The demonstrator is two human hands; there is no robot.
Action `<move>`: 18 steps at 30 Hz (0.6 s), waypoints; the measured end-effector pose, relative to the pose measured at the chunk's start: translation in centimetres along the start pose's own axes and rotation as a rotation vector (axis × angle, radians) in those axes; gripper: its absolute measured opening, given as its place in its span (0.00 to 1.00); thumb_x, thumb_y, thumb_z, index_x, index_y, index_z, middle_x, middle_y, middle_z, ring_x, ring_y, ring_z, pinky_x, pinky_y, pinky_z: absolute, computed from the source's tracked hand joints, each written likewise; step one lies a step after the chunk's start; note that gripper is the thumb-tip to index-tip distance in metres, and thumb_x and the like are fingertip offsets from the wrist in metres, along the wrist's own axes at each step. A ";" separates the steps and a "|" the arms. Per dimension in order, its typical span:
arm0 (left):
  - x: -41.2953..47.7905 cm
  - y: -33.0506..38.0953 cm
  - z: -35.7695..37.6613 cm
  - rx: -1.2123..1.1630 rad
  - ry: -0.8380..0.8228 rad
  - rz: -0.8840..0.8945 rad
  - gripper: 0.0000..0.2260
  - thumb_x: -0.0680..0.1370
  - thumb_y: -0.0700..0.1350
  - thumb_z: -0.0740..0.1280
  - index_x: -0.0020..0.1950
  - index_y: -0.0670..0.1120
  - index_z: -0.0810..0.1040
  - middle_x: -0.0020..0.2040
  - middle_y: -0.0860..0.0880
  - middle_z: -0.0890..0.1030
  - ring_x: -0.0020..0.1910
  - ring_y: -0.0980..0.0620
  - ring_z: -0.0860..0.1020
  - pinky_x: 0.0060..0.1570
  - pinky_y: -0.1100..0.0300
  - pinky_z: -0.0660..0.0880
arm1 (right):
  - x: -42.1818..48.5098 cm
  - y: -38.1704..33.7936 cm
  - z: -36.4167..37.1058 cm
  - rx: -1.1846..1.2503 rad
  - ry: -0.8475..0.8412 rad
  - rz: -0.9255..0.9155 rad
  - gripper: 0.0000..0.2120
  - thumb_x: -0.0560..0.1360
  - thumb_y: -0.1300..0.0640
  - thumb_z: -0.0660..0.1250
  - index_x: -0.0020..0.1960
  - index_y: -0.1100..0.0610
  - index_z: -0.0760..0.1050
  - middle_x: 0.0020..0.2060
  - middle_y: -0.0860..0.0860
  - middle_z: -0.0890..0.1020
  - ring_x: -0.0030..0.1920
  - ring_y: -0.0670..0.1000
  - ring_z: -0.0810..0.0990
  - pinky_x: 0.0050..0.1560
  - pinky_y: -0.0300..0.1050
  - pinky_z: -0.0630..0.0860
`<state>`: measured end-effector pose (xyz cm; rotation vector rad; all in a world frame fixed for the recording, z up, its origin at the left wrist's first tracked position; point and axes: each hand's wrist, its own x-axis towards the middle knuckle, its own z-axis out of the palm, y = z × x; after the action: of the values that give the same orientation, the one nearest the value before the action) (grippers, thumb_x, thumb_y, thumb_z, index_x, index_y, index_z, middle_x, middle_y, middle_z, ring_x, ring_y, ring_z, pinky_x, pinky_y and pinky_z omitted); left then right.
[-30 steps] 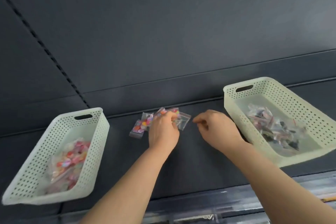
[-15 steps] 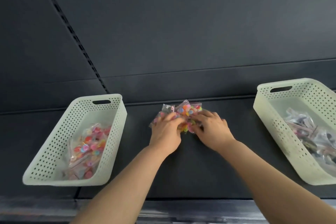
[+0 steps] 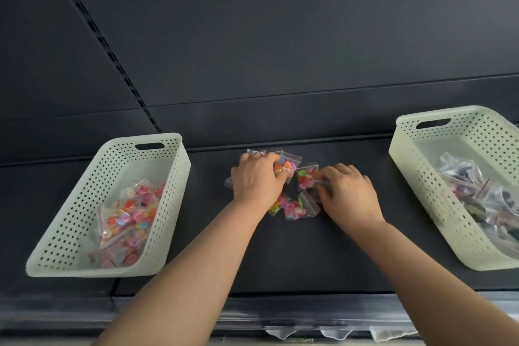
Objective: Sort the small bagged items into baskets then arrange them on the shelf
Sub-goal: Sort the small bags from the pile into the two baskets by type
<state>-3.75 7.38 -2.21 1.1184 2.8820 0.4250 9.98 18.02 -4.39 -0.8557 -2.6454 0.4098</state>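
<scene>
My left hand (image 3: pixel 257 178) is gripping some of the small bags (image 3: pixel 295 209) of coloured buttons lying on the dark shelf (image 3: pixel 295 255). My right hand (image 3: pixel 348 194) is pinching one too, between the left basket (image 3: pixel 160 233) and the right basket (image 3: pixel 421 191).

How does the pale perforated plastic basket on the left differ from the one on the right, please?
The left pale perforated plastic basket holds clear bags of bright multicoloured buttons; the right basket holds bags of mostly dark pieces. The left basket shows whole; the right basket runs off the frame edge. Both share the handle slot and stand on the dark shelf.
</scene>
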 end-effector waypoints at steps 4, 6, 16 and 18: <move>1.3 1.4 0.9 0.086 -0.056 -0.016 0.15 0.77 0.58 0.67 0.61 0.56 0.79 0.58 0.52 0.79 0.61 0.48 0.72 0.52 0.53 0.68 | 0.7 0.0 0.3 -0.049 0.008 -0.017 0.10 0.76 0.54 0.65 0.54 0.52 0.80 0.50 0.50 0.81 0.53 0.55 0.75 0.46 0.49 0.69; 1.3 1.3 1.0 0.048 -0.020 -0.013 0.11 0.77 0.56 0.68 0.58 0.56 0.81 0.56 0.53 0.81 0.59 0.49 0.72 0.50 0.54 0.67 | 1.2 -0.1 0.3 -0.046 0.015 -0.013 0.10 0.76 0.52 0.64 0.54 0.51 0.81 0.50 0.50 0.81 0.53 0.55 0.75 0.46 0.49 0.68; -1.3 -2.2 -4.1 -0.273 0.225 -0.131 0.08 0.79 0.46 0.67 0.55 0.54 0.83 0.51 0.52 0.78 0.51 0.51 0.76 0.45 0.57 0.74 | 4.1 -1.9 -0.1 -0.154 -0.065 0.000 0.07 0.74 0.55 0.68 0.49 0.45 0.82 0.45 0.47 0.81 0.52 0.52 0.75 0.43 0.44 0.63; -2.1 -4.0 -6.1 -0.272 0.315 -0.169 0.08 0.79 0.45 0.67 0.54 0.54 0.84 0.49 0.52 0.78 0.48 0.52 0.77 0.44 0.60 0.71 | 4.5 -3.8 -0.6 -0.009 -0.014 -0.072 0.06 0.75 0.54 0.67 0.48 0.47 0.82 0.46 0.48 0.81 0.51 0.53 0.76 0.41 0.44 0.68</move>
<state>-5.49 1.67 2.47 0.8221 3.0146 1.0305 4.81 17.83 -1.49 -0.7598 -2.6834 0.3874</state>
